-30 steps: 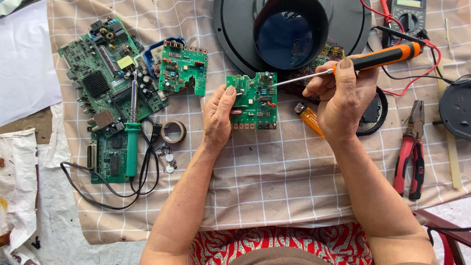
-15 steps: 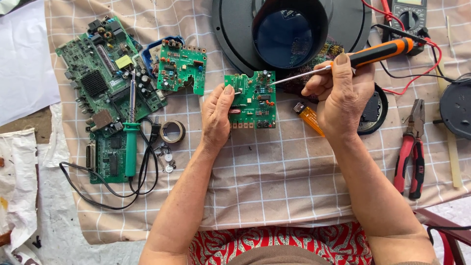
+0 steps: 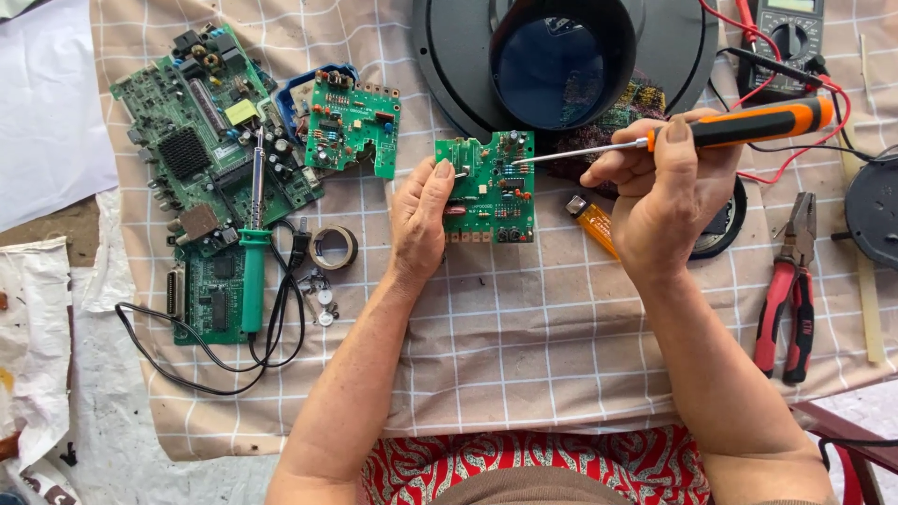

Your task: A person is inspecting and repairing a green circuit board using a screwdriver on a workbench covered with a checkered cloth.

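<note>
Holding steady, quick rundown:
left hand (image 3: 418, 217): clamped on small green circuit board (image 3: 487, 187), propped on checked tabletop cloth (image 3: 524, 346)
right hand (image 3: 666, 196): fist closed round orange screwdriver (image 3: 720, 126), tip touching board
nearby: orange lighter (image 3: 593, 223), red pliers (image 3: 788, 285)

Left hand (image 3: 419, 217) steadies circuit board (image 3: 488, 187); right hand (image 3: 666, 201) holds screwdriver (image 3: 673, 136).
</note>
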